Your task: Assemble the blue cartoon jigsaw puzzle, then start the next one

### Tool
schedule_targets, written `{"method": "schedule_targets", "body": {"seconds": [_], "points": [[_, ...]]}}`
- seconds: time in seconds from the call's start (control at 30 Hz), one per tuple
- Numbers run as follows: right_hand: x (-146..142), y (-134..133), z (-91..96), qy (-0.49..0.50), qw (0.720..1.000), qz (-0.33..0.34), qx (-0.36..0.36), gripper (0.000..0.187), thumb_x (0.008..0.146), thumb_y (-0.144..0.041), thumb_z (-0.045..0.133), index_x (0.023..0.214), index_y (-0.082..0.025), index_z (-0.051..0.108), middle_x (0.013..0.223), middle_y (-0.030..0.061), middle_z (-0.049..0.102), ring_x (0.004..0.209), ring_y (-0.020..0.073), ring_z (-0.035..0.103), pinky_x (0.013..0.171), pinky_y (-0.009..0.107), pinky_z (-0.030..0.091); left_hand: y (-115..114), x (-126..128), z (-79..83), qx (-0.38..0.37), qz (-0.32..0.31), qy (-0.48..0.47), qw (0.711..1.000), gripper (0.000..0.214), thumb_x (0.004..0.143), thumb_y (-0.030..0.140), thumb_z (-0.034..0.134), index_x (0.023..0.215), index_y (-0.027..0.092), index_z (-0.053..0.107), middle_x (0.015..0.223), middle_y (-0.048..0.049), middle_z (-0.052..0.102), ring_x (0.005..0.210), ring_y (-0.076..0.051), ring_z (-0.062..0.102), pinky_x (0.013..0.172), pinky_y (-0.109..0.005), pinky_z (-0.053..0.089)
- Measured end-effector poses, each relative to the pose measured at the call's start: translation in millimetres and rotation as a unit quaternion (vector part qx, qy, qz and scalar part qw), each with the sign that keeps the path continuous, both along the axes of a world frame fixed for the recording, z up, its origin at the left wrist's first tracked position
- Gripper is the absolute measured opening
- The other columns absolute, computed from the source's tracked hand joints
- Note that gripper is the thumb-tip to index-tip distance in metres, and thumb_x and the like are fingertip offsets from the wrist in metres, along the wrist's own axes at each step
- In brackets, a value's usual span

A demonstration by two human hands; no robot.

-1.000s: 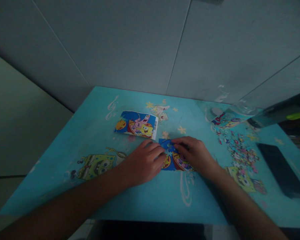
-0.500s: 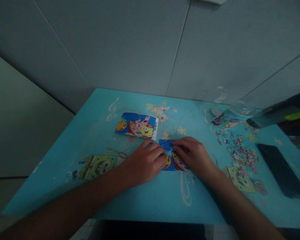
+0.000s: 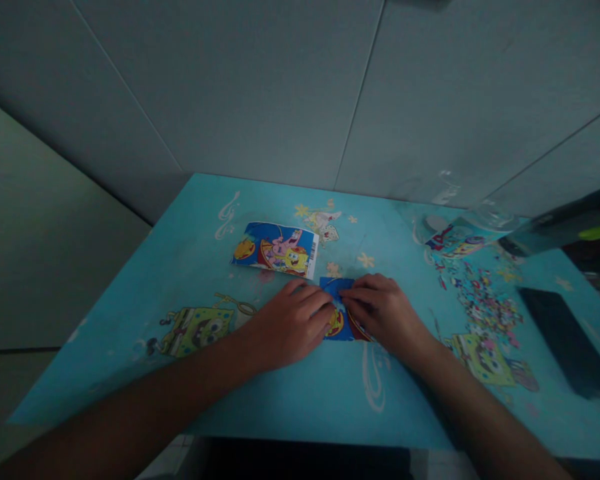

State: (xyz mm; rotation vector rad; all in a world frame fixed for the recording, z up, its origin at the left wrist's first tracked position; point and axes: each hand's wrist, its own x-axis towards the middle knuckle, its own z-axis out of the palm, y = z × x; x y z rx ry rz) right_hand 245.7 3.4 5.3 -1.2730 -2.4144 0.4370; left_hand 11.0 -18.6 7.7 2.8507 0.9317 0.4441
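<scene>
A small, partly assembled jigsaw puzzle [image 3: 333,285], blue with red and yellow cartoon parts, lies flat on the turquoise table. On its left edge rests my left hand [image 3: 300,320], fingers together and bent down over it. From the right, my right hand [image 3: 380,307] reaches over the puzzle with thumb and fingertips pinched near its upper middle. What sits in that pinch is hidden by the fingers. Both hands cover much of the puzzle's picture. Just behind them lies a printed picture sheet [image 3: 275,248] with the same kind of cartoon scene and a barcode strip.
Many loose puzzle pieces [image 3: 485,300] are spread at the right. Beyond them lies a clear plastic bottle [image 3: 467,237] on its side, near a dark object with a green stripe [image 3: 575,213]. A black phone [image 3: 565,340] rests by the right edge. A grey wall [image 3: 260,87] backs the table.
My right hand has shifted slightly left over the puzzle, its fingertips still pinched. The left hand stays on the puzzle's left edge. The view has moved a little.
</scene>
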Motion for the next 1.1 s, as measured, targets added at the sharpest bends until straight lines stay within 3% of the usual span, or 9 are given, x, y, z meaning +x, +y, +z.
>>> {"method": "schedule_targets", "body": {"seconds": [0.57,0.8,1.1], "points": [[-1.8,-3.7,3.0,-0.019,1.000,-0.011,0.010,0.019,0.096,-0.026,0.060,0.108,-0.025,0.075,0.100,0.0055,0.070,0.089,0.0208,0.062,0.083,0.038,0.046,-0.6,0.4,-1.0,0.008,0.026,-0.008,1.000,0.022,0.098,0.024,0.051,0.115,0.017,0.064,0.126,-0.0119,0.061,0.120,-0.027,0.054,0.104,-0.048,0.041],[-4.1,-5.0,3.0,-0.030,0.999,-0.034,0.008,0.026,0.093,-0.032,0.066,0.117,-0.024,0.072,0.100,0.0070,0.069,0.091,0.0225,0.063,0.083,0.039,0.047,0.2,-0.8,-1.9,0.008,0.020,-0.010,1.000,0.021,0.098,0.024,0.050,0.114,0.017,0.064,0.124,-0.0117,0.062,0.120,-0.027,0.054,0.104,-0.049,0.042],[-5.9,-2.3,-0.8,0.010,0.999,-0.042,-0.016,0.026,0.091,-0.030,0.068,0.116,-0.024,0.072,0.097,0.0069,0.068,0.088,0.0214,0.063,0.082,0.038,0.050,-0.8,0.1,-3.7,0.005,0.020,-0.017,1.000,0.023,0.100,0.024,0.048,0.116,0.017,0.063,0.125,-0.0121,0.061,0.121,-0.027,0.053,0.105,-0.049,0.041]]}}
